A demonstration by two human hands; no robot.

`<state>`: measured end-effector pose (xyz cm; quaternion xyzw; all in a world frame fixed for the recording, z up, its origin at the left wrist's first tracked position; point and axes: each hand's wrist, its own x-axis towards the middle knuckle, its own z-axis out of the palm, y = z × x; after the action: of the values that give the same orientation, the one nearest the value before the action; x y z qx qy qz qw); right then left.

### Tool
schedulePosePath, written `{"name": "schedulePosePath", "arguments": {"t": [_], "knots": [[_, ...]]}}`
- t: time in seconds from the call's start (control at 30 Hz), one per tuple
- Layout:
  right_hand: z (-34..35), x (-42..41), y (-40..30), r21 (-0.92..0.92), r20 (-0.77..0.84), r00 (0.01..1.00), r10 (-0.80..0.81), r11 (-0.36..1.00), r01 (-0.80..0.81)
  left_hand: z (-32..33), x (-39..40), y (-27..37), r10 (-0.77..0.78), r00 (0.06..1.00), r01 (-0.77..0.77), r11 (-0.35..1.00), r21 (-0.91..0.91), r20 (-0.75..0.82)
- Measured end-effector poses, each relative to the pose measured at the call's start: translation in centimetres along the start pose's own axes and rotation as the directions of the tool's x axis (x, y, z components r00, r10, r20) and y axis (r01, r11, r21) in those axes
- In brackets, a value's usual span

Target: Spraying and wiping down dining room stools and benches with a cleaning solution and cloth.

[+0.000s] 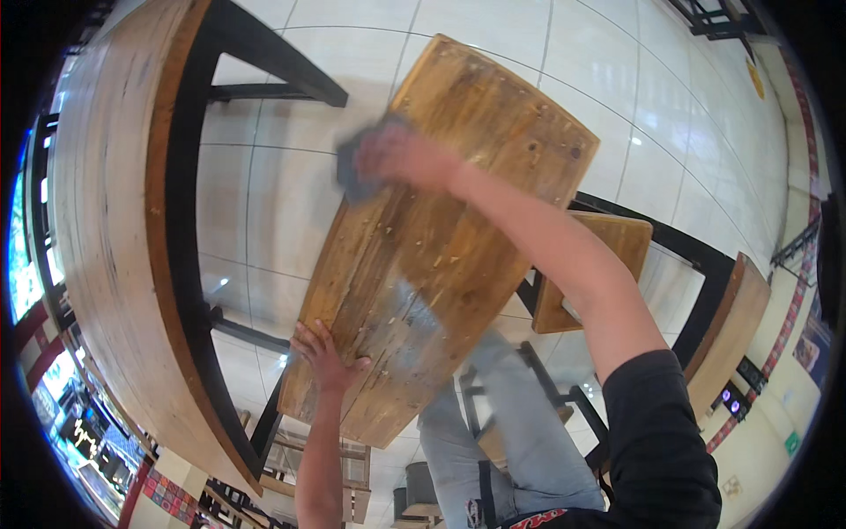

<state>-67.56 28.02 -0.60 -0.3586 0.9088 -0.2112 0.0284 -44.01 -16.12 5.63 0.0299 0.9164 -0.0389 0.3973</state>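
Observation:
A long varnished wooden bench or tabletop [456, 258] stretches away in front of me, strewn with small pale crumbs. On its surface a shiny pale patch [406, 321] shows. My right hand [396, 155], blurred, presses a bunched dark grey cloth [360, 165] at the left long edge, toward the far end. Part of the cloth hangs past that edge. Nearer to me, my left hand [330, 360] lies on the wood by the left edge, fingers spread and holding nothing.
A larger wooden table [112, 231] with black legs [277, 59] runs along the left. To the right stand a small wooden seat [611, 241] and another black-framed wooden piece [720, 330]. Light tiles [595, 79] cover the floor. Dark grey bins [420, 486] are below.

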Motion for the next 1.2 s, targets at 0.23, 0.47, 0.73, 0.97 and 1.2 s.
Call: {"name": "schedulePosePath", "arguments": {"t": [0.23, 0.47, 0.73, 0.97, 1.2], "knots": [[-5.1, -9.3, 11.8, 0.091, -0.327, 0.634, 0.7, 0.691, -0.717, -0.1, 1.3, 1.8, 0.036, 0.999, -0.037, 0.998, 0.042, 0.037], [-3.0, -22.8, 3.2, 0.18, -0.491, 0.345, 0.8, 0.481, -0.858, 0.6, 1.2, 0.9, 0.034, 0.999, -0.035, 0.996, 0.086, 0.009], [-0.3, -17.2, -0.3, 0.297, -0.571, -0.009, 0.821, 0.197, -0.934, 0.0, 0.9, 2.0, 0.034, 0.999, -0.034, 0.999, 0.026, 0.007], [5.7, -2.8, -16.8, 0.156, -0.162, 0.763, 0.626, 0.779, -0.607, -1.1, 0.5, 1.9, 0.012, 0.999, -0.013, 1.0, 0.027, 0.036], [2.2, -12.2, -8.4, 0.211, -0.079, 0.956, 0.281, 0.942, -0.26, -0.3, 0.4, 0.9, 0.0, 1.0, 0.0, 1.0, 0.016, -0.019]]}}
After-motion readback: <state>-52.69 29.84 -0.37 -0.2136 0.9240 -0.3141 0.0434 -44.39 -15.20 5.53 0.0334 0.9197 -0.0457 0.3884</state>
